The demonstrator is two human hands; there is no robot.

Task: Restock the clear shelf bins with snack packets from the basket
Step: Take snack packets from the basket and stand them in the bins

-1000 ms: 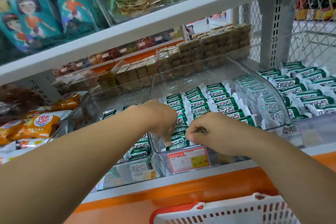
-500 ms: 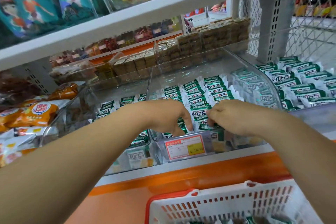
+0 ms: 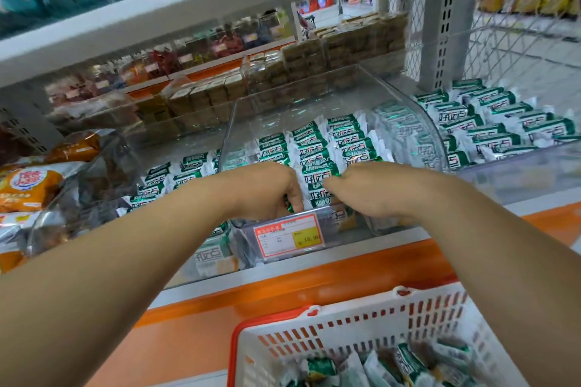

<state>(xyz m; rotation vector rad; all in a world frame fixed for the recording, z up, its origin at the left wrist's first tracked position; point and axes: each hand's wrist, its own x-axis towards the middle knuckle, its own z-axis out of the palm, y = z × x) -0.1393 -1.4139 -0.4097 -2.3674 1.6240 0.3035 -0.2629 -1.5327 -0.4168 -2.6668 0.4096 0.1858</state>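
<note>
White basket point(image 3: 345, 322), red rim, holds loose green-white packets point(image 3: 405, 358). Above it is an orange-edged shelf point(image 3: 314, 275). Both hands are in the middle clear bin point(image 3: 298, 104). Left hand point(image 3: 270, 188) fingers curl onto the front of the rows point(image 3: 314, 148). Right hand point(image 3: 367, 192) is curled, grip hidden, cannot tell. Tag point(image 3: 289, 237) reads 18.90; packets say 好吃点. Brown packs point(image 3: 345, 41) sit behind.

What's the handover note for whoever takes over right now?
Hands: left hand fingers pinch among the green-and-white packets at the front of the middle clear bin; right hand is curled beside it, grip hidden.
Done: rows of packets stand in that bin.
Left: more of them lie in the white basket below; move them up.
</note>
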